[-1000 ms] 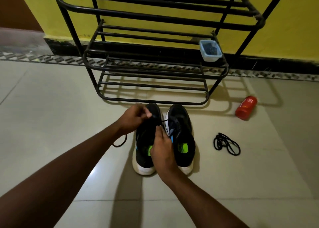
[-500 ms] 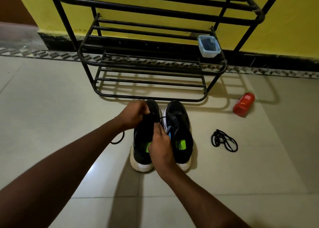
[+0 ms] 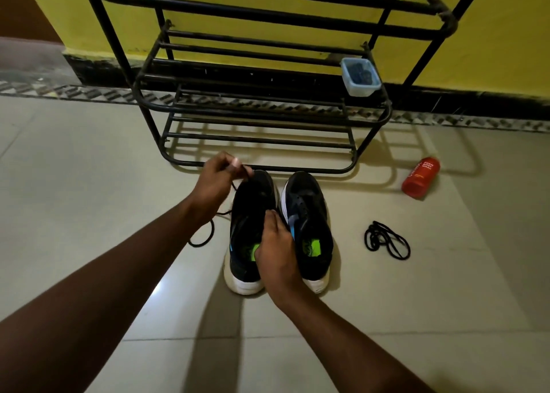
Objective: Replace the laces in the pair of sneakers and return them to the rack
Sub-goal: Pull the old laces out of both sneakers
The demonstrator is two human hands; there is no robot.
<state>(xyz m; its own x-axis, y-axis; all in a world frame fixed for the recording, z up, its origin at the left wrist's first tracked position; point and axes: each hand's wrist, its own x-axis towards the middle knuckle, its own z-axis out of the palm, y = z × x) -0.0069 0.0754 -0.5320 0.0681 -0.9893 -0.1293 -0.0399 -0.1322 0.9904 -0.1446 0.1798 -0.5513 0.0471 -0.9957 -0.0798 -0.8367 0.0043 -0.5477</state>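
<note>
Dim warm light w/ glare on floor (image 3: 157, 289), rack (image 3: 268, 12) shadows behind, edges fisheye-bent.

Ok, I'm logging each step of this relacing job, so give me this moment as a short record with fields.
left hand: pinches black lace, raised near the toe of the left sneaker
right hand: grips left sneaker
right sneaker: beside it on the floor, untouched
spare lace: bunched loosely on floor, right of the shoes
rack: behind the shoes, holds a plastic tub
red bottle: lying on floor
</note>
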